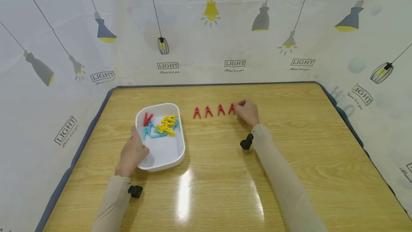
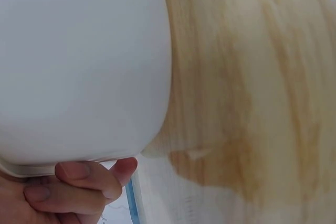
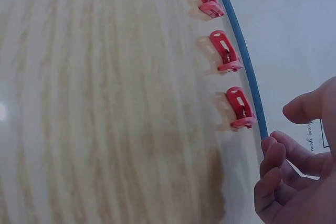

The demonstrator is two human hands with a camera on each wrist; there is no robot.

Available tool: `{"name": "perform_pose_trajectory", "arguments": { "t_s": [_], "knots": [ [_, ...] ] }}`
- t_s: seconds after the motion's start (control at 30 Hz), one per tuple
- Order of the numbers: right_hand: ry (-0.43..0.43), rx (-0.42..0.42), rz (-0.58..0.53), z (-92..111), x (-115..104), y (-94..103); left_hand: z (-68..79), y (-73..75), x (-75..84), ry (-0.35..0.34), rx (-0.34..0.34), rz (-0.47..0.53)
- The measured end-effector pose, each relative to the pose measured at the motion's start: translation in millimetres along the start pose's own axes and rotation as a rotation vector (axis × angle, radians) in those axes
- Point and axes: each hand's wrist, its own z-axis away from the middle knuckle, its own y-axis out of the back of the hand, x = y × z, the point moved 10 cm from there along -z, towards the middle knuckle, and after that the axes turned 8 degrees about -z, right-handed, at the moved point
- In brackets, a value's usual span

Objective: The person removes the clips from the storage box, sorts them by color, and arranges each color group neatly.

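"Starting with the hands, what is each one doing?"

"The person's left hand (image 1: pixel 131 152) grasps the left side of a white plastic tray (image 1: pixel 160 155) on a wood-grain table (image 1: pixel 215 174). The right hand (image 1: pixel 248 112), to the right of the tray, is at the end of a row of red clothespins (image 1: pixel 207 109). Its fingers are loosely bent, with a gap between them and the thumb and nothing caught there; the right wrist view shows it just beside the end clothespin (image 3: pixel 241 110)."

"How is that row laid out?"

"Four red clothespins run left to right toward the far edge of the table, spaced apart, each like a letter A from the person's side."

"What does the tray hold?"

"Mostly toward its far end, yellow clothespins (image 1: pixel 167 129) overlap light blue clothespins (image 1: pixel 146 131), with at least one red clothespin (image 1: pixel 146 121) near the far left corner. The overlap hides an exact count."

"Which step does this look like?"

"Probably the release of the fourth clothespin. The next move would seem to call for drawing the right hand away without knocking the row, then pinching the red one from the tray while the left hand steadies it"
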Motion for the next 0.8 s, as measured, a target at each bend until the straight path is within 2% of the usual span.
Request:
{"name": "perform_pose_trajectory", "arguments": {
  "t_s": [0.27, 0.57, 0.8],
  "knots": [
    [0.03, 0.001, 0.019, -4, -12, 3.4, -1.8, 1.7, -2.4, -0.002, 0.005, -0.03],
    [0.017, -0.019, 0.001, -5, -22, 2.5, -3.0, 0.4, -4.0, 0.008, -0.009, -0.02],
    [0.072, -0.032, 0.011, -10, -36, -5.2, -2.7, -0.7, -2.2, -0.001, -0.01, -0.021]
  ]
}}
